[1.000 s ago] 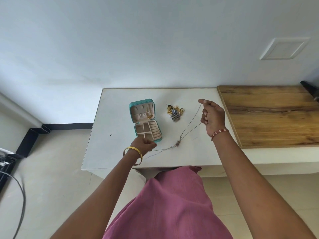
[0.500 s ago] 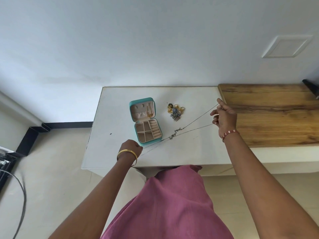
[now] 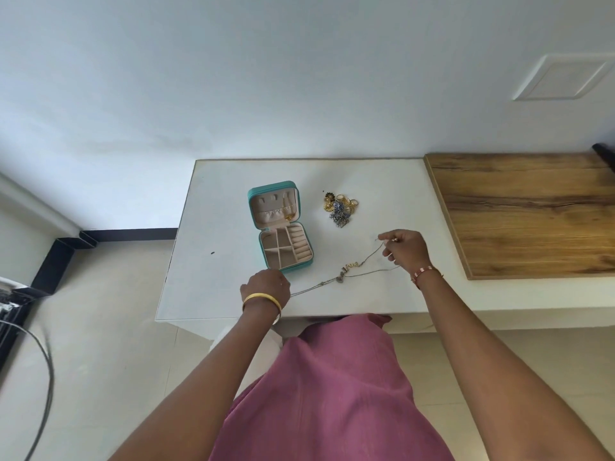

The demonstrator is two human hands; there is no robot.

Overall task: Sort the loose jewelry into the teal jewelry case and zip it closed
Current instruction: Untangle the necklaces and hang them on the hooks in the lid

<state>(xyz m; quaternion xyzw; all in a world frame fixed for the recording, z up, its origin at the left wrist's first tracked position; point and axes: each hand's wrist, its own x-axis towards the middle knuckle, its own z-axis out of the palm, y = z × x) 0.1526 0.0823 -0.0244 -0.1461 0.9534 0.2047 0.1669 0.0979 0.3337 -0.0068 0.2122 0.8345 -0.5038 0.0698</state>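
Necklace [image 3: 347,269] spans left hand [image 3: 266,287] and right hand [image 3: 404,249] near the bench's [image 3: 382,188] front edge, both grips pinching its chain; left fingertips hidden

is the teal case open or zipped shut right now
Open. The teal jewelry case lies on the white table with its lid folded back, showing the beige divided compartments and the lid pocket.
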